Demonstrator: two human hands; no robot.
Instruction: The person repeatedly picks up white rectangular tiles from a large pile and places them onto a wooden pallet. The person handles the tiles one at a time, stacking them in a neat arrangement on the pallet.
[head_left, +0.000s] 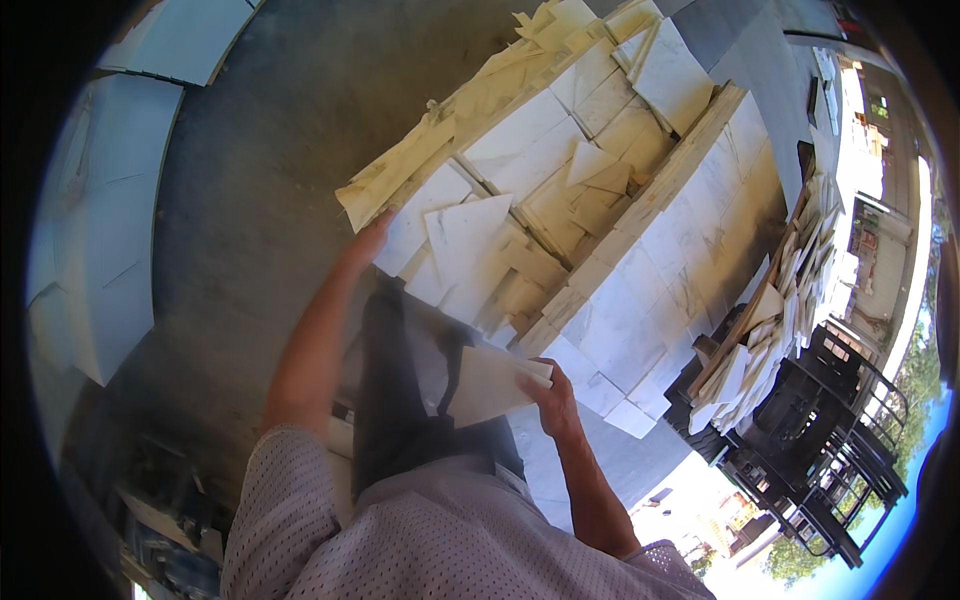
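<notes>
In front of me stands a large stack of white, grey-veined stone tiles (pixel 640 290), with broken pieces lying in its hollow middle. My right hand (pixel 556 400) is closed round the edge of a stone tile piece (pixel 487 386), held low before my body; a second edge shows at its top, so it may be two pieces together. My left arm reaches forward, and my left hand (pixel 372 238) is at the near left corner of the stack, by the yellowish tile edges. That hand is blurred and its fingers are mostly hidden. Beside it leans a loose white tile (pixel 465 240).
A pile of broken slabs (pixel 765 320) lies on the right, by a dark forklift (pixel 815 440). Large pale panels or slabs (pixel 115 210) stand at the left. Grey concrete floor (pixel 260 150) lies between them and the stack.
</notes>
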